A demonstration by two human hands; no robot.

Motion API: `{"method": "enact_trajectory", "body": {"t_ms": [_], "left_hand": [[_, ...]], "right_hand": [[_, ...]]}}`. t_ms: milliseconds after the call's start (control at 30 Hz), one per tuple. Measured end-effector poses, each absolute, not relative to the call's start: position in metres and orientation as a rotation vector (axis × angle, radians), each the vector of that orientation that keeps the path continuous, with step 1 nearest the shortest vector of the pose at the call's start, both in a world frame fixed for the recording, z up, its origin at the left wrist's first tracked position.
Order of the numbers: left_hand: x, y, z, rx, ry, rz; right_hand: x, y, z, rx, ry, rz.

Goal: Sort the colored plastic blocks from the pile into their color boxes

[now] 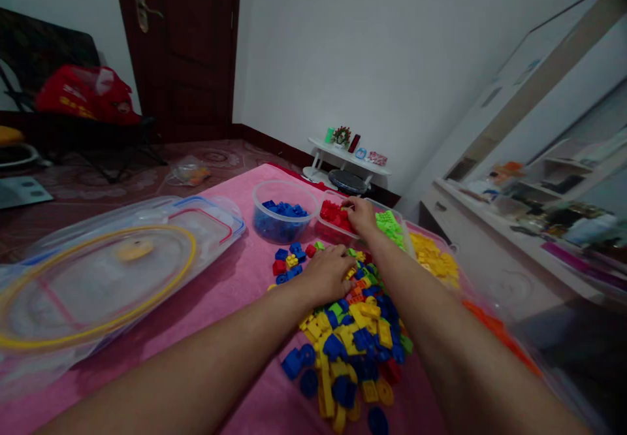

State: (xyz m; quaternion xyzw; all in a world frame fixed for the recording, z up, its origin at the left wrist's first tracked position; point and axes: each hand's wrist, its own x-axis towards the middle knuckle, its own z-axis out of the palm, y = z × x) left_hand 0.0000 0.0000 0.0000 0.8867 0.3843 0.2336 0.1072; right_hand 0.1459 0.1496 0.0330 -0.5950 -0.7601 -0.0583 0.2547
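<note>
My left hand (326,275) rests on a loose pile of mixed building blocks (355,337), its fingers stretched over the blocks at the pile's far end. The pile is mostly yellow and blue, with some red, green and orange pieces. My right hand (361,216) reaches over a clear box of red blocks (336,216). A gap shows between its thumb and fingers, and no block can be made out in them. Just left of that box stands a round clear tub (284,216) with blue blocks. Light green blocks (389,228) sit in a box beyond my right wrist.
Yellow blocks (435,258) and orange blocks (499,330) lie in containers along the right side. Stacked clear lids (122,278) cover the left of the pink cloth (235,330). A white cabinet (490,252) stands to the right, a low white shelf (350,154) behind.
</note>
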Motion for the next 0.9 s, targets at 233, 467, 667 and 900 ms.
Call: {"method": "enact_trajectory", "body": {"t_ms": [233,467,667,900], "left_hand": [[-0.001,-0.001,0.000,2.598,1.127,0.703],[-0.002,-0.004,0.006,2.610,1.143,0.660],[-0.001,-0.003,0.004,2.606,1.151,0.673],[0.000,-0.001,0.001,2.582,1.149,0.701]], "right_hand": [[0.172,0.125,0.053,-1.751,-1.665,-0.333],[0.180,0.101,0.073,-1.590,-1.860,-0.158],[0.132,0.092,0.061,-1.040,-2.493,0.367],[0.124,0.135,0.054,-1.336,-2.585,0.392]]}}
